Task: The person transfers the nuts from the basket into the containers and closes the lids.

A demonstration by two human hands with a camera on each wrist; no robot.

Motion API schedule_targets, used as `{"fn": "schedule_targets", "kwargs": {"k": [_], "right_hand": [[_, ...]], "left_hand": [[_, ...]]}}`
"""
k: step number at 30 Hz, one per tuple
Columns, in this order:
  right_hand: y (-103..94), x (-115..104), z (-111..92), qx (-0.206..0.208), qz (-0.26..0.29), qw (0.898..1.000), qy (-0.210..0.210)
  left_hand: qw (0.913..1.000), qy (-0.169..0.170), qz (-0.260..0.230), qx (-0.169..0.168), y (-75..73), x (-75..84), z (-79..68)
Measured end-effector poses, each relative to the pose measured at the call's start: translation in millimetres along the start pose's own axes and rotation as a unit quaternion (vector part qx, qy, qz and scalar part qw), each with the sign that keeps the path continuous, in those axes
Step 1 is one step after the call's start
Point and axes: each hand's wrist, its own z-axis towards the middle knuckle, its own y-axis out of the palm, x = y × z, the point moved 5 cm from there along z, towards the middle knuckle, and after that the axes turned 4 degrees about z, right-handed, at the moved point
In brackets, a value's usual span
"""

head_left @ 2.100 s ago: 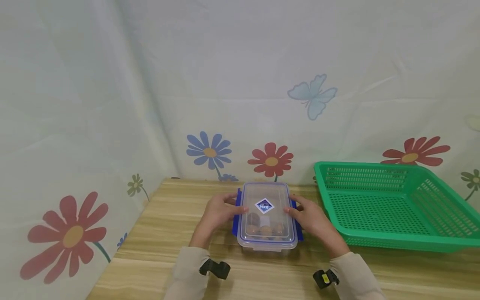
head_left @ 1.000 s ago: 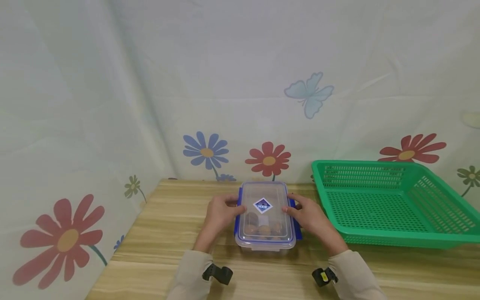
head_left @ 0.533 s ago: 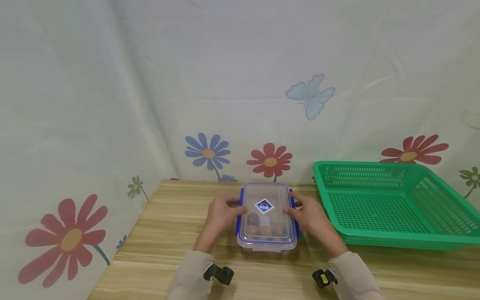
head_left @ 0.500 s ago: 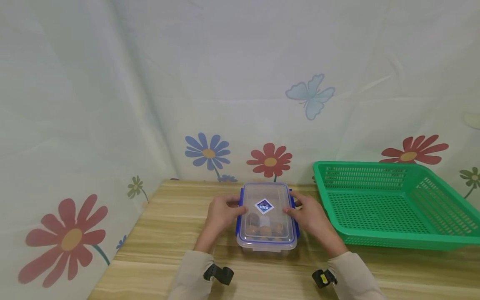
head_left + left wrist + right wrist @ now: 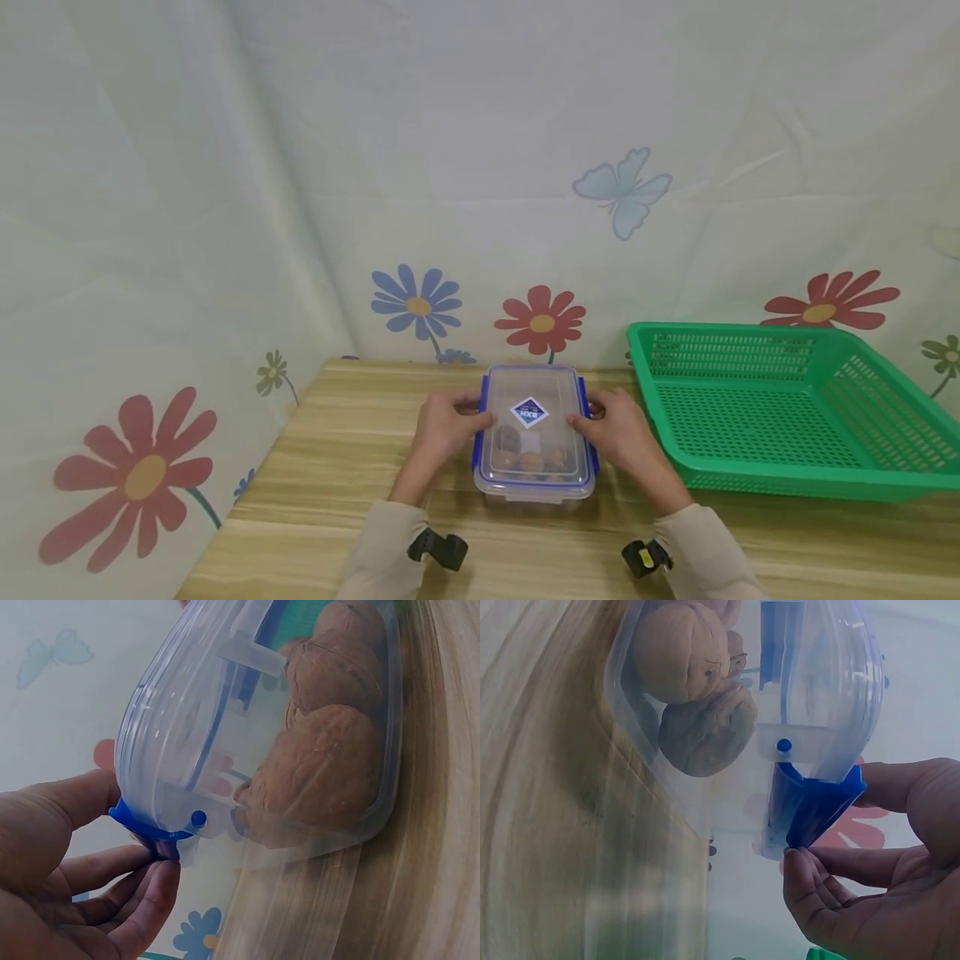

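Note:
A clear plastic food container (image 5: 532, 383) with a lid stands on the wooden table, several walnuts (image 5: 319, 776) showing through its wall. My left hand (image 5: 442, 429) has its thumb at the lid's left edge and its fingers curled against the blue left latch (image 5: 146, 825), which lies close to the side. On the other side, my right hand (image 5: 621, 429) pinches the blue right latch (image 5: 821, 806), thumb at the lid edge and fingertips at the latch's lower end. In the right wrist view this latch angles out from the wall.
A green plastic basket (image 5: 787, 479) with perforated sides stands just right of the right hand. Behind the table (image 5: 322, 467) hangs a pale curtain (image 5: 465, 150) printed with flowers and a butterfly.
Both blue latches stuck out further at first; the left has swung in against the container's side, the right has come in slightly. Right fingers shifted a little; the container stays in place.

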Motion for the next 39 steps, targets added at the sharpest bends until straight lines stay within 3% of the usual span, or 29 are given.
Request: {"fn": "schedule_targets", "kwargs": {"k": [8, 25, 39], "right_hand": [[3.3, -4.7, 0.4, 0.022, -0.022, 0.999, -0.023], [2.0, -1.4, -3.1, 0.015, -0.021, 1.000, -0.003], [-0.5, -2.6, -0.8, 0.010, -0.020, 0.999, -0.025]], "left_hand": [[1.0000, 0.002, -0.006, 0.000, -3.8, 0.1, -0.2], [0.9996, -0.015, -0.021, -0.013, 0.9, -6.9, -1.6], [0.9993, -0.017, -0.030, -0.014, 0.4, -5.8, -0.1]]}}
